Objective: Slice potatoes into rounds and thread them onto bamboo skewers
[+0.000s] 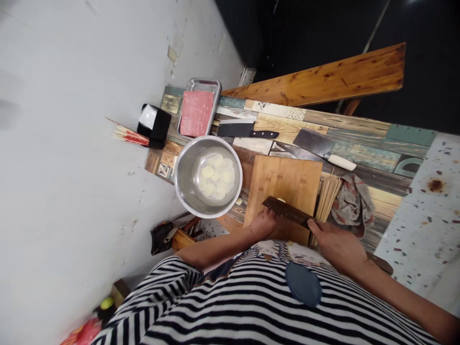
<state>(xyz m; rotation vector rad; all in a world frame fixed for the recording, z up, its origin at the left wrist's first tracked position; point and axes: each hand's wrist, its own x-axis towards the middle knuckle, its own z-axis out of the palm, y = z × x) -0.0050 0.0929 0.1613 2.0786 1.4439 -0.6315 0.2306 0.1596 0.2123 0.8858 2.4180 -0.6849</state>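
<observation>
My right hand (336, 242) is wrapped round the handle of a dark cleaver (287, 211), whose blade lies across the wooden cutting board (283, 177). Close against the blade's near side, my left hand (265, 223) has its fingers curled down on the board; what they press on is hidden. A pale yellow slice (281, 200) peeks out just beyond the blade. To the left of the board stands a steel pot (183, 177) with several pale, round slices (215, 175), which look like potato, in liquid. A small pale piece (239, 201) lies between pot and board.
A metal tray (217, 88) with a pink slab (197, 112) stands at the back. Two more knives, a black-handled knife (239, 129) and a white-handled cleaver (316, 143), lie behind the board. Wooden skewers (327, 191) and a crumpled cloth (352, 203) are at its right.
</observation>
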